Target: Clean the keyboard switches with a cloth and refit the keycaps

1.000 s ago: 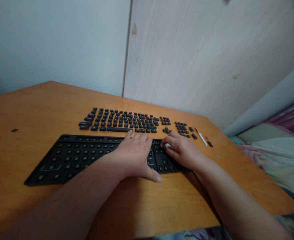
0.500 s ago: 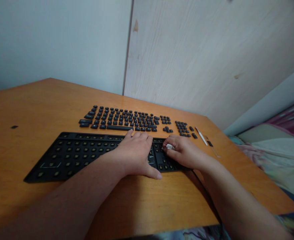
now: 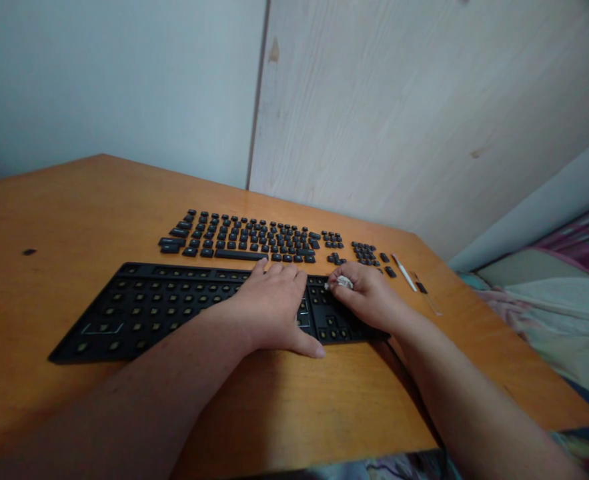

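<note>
A black keyboard base (image 3: 144, 293) with its keycaps off lies on the wooden table, its bare key posts showing. My left hand (image 3: 271, 307) lies flat across its middle, fingers spread and thumb over the front edge. Closed round a crumpled white tissue (image 3: 345, 282), my right hand (image 3: 367, 293) is at the upper part of the base, right of a vertical line in its frame. It covers much of the right end. Behind the base, the removed keycaps (image 3: 244, 237) are laid out in keyboard order, with the long space bar (image 3: 241, 255) in front.
To the right lie a white pen-like stick (image 3: 405, 273) and a thin tool with a black part (image 3: 421, 288). A small dark piece (image 3: 29, 252) sits far left on the table (image 3: 64, 213). A cable (image 3: 414, 387) runs off the front edge. Walls stand behind.
My right hand with the tissue has moved slightly away from me, up along the base, uncovering more of its lower right corner. My left hand stays in place.
</note>
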Action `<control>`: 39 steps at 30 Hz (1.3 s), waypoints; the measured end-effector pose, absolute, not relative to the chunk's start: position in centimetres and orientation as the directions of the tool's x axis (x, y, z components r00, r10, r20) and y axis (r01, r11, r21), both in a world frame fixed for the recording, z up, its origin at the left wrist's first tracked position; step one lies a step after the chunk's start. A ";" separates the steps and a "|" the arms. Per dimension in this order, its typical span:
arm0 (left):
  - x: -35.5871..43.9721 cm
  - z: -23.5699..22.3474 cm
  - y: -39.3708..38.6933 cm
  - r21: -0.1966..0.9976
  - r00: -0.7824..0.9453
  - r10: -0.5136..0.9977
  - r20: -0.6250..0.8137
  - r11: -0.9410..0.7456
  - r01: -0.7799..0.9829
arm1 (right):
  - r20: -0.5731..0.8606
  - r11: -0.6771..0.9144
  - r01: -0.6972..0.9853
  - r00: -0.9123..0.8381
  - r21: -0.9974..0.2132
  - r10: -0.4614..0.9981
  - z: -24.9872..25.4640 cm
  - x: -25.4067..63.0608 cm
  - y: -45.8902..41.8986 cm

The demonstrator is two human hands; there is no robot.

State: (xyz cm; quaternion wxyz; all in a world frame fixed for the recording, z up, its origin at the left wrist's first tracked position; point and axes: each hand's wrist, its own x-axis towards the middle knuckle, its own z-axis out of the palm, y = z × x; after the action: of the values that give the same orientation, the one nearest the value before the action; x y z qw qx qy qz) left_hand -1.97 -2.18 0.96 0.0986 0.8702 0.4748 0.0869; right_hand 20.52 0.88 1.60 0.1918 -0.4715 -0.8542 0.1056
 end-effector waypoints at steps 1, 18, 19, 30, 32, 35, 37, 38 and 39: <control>-1.9 1.0 -2.2 0.254 0.535 0.843 0.056 -0.531 0.809 | 0.224 0.540 0.773 -0.491 -0.334 0.842 1.6 20.4 0.9; -1.9 0.8 -2.2 0.252 0.526 0.846 0.084 -0.529 0.810 | 0.022 0.550 0.739 -0.590 -0.389 0.807 3.2 20.4 -0.1; -1.9 0.8 -2.2 0.252 0.528 0.845 0.087 -0.531 0.809 | 0.009 0.547 0.723 -0.600 -0.422 0.800 3.2 20.5 -0.1; -1.9 0.7 -2.2 0.261 0.527 0.845 0.088 -0.530 0.807 | 0.237 0.517 0.745 -0.459 -0.422 0.856 1.2 20.4 1.0; -2.0 0.6 -2.1 0.256 0.531 0.842 0.096 -0.537 0.804 | 0.224 0.544 0.759 -0.496 -0.357 0.839 1.3 20.2 0.8; -2.0 0.5 -2.1 0.251 0.539 0.836 0.102 -0.546 0.800 | 0.161 0.560 0.766 -0.538 -0.315 0.827 1.9 20.1 0.3; -2.0 0.5 -2.1 0.252 0.542 0.834 0.103 -0.549 0.797 | 0.113 0.562 0.765 -0.558 -0.314 0.822 2.2 20.0 0.0; -2.0 0.5 -2.1 0.252 0.543 0.833 0.104 -0.550 0.796 | 0.092 0.561 0.765 -0.564 -0.315 0.821 2.4 20.0 -0.1; -2.0 0.5 -2.1 0.252 0.543 0.833 0.105 -0.550 0.796 | 0.075 0.560 0.765 -0.568 -0.318 0.819 2.6 20.0 -0.1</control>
State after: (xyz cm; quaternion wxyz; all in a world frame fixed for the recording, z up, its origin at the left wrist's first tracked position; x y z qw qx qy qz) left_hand -2.03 -2.06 0.46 0.0874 0.8739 0.4661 0.1070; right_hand 19.98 -0.14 2.56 0.1078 -0.4518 -0.8766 0.1258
